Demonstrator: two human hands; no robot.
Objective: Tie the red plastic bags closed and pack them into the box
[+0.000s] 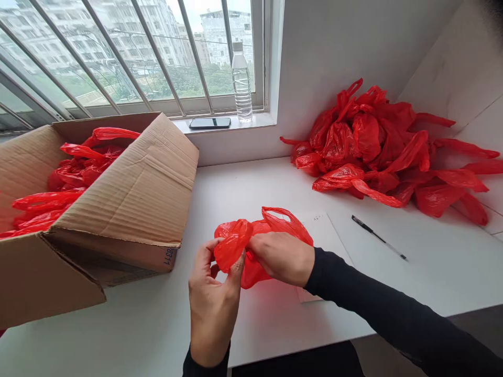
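A thin red plastic bag (255, 269) is between my hands, just above the white table. My left hand (214, 298) pinches a bunched part of it between thumb and fingers. Over the bag lies my right hand (283, 256), its fingers curled against the plastic and mostly hidden. One loop handle of the bag stands up behind my right wrist. Partly under the bag and my right arm is a white sheet of paper (330, 238).
An open cardboard box (137, 188) at the left holds red bags (74, 173). Many red bags (369, 141) are heaped at the back right. A black pen (379, 237) lies on the table (157, 324). A water bottle (241, 86) and a phone (210, 123) rest on the windowsill.
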